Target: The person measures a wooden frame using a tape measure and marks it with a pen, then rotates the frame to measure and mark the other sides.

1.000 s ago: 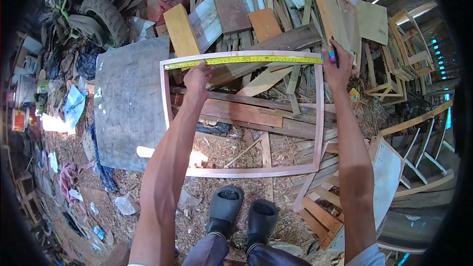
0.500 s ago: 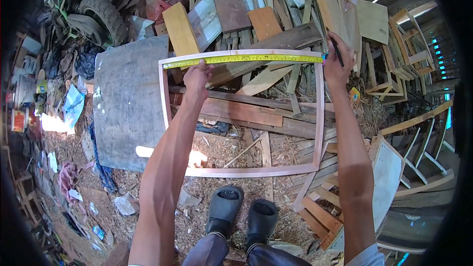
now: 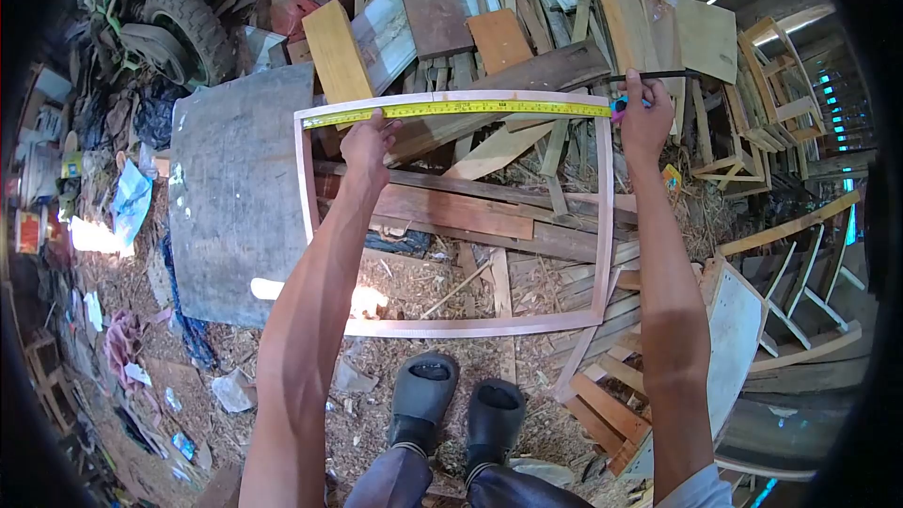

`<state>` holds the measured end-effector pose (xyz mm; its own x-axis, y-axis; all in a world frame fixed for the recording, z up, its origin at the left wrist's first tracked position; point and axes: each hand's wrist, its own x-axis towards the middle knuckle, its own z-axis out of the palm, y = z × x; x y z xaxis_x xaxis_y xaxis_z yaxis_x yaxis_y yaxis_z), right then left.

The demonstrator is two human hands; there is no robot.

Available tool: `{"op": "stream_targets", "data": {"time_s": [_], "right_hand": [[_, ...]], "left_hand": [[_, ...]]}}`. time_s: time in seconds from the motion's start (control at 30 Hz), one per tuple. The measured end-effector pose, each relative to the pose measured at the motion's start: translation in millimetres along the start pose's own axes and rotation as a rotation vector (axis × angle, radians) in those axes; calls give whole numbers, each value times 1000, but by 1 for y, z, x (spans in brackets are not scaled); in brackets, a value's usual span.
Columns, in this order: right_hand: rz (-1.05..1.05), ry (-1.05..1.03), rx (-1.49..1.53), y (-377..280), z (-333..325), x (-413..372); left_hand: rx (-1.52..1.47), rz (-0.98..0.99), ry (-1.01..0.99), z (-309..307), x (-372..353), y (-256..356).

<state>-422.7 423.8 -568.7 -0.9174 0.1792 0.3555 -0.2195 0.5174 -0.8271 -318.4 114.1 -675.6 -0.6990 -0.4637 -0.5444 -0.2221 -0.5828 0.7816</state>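
Note:
A rectangular frame of pale wood strips [image 3: 605, 216] lies over stacked boards. Along its far strip runs a yellow tape measure [image 3: 461, 108], stretched nearly the full width. My left hand [image 3: 368, 143] pinches the tape's lower edge left of centre, fingers closed. At the frame's far right corner my right hand [image 3: 646, 119] is closed round the tape's case [image 3: 618, 111], of which only pink and blue bits show. A dark pencil or pen [image 3: 670, 74] also sticks out between its fingers, lying nearly level.
A grey board [image 3: 235, 198] lies left, partly under the frame. Planks [image 3: 433, 0] pile up beyond it. Wooden pieces with a white panel [image 3: 736, 334] stand at the right, a tyre [image 3: 188, 28] at the far left. Sandals [image 3: 423, 390] rest on shavings below.
The dark pencil in my right hand has swung from steeply slanted to nearly level, pointing right. The whole view has shifted slightly; my left hand stays on the tape.

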Motion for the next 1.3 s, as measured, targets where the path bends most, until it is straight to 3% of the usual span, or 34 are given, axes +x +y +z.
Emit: {"op": "stream_targets", "data": {"time_s": [0.4,0.5,0.57,0.7,0.83,0.97,1.03,1.1,1.3], "right_hand": [[-68,-174,280,1,37,-11],[-65,-148,241,1,31,-11],[-120,-66,8,2,18,-6],[64,86,151,-12,-8,-1],[-55,223,-44,15,-17,11],[-58,150,14,54,-14,11],[11,136,150,43,-13,4],[-132,128,198,51,-12,4],[-130,120,205,48,-15,0]], "left_hand": [[-10,22,-1,-1,4,-5],[-10,28,-3,-1,5,-4],[-12,23,-12,-3,5,-4],[-12,46,-39,-5,10,-9],[19,29,-40,-6,12,-9],[-4,17,12,-4,10,-6],[6,28,3,-5,11,-8],[-1,24,-4,-7,15,-10],[4,25,-15,-9,19,-12]]}}
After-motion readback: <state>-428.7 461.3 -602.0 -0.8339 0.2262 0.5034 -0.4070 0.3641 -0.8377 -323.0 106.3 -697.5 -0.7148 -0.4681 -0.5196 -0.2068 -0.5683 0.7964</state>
